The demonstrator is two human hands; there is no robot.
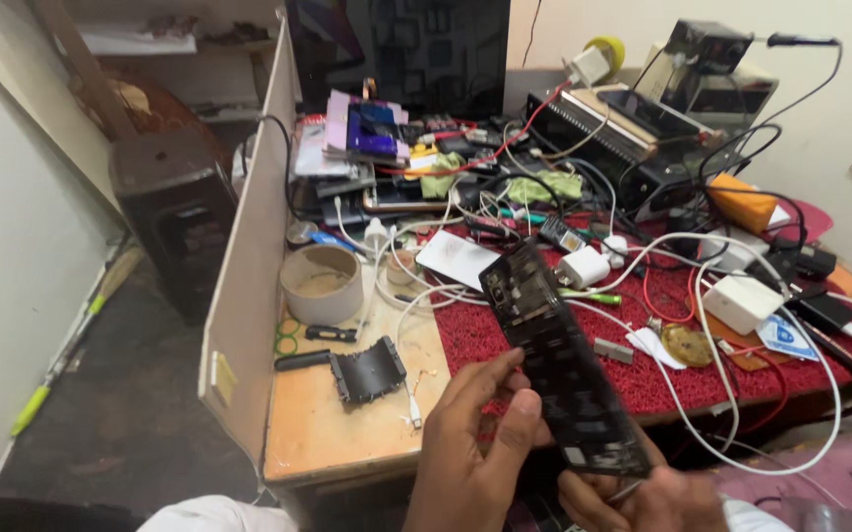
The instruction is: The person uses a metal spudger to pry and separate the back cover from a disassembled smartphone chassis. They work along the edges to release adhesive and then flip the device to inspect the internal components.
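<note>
My left hand grips the left edge of a long dark phone frame, thumb and fingers pressed against its middle. At the bottom of the view, my right hand holds the lower end of the same frame. The frame tilts up and away over the near edge of the red mat. Its inner side with small components faces me.
A small black part and a white tape roll lie on the wooden desk at left. White chargers, tangled cables, phones and repair equipment crowd the back. A cardboard panel walls the desk's left side.
</note>
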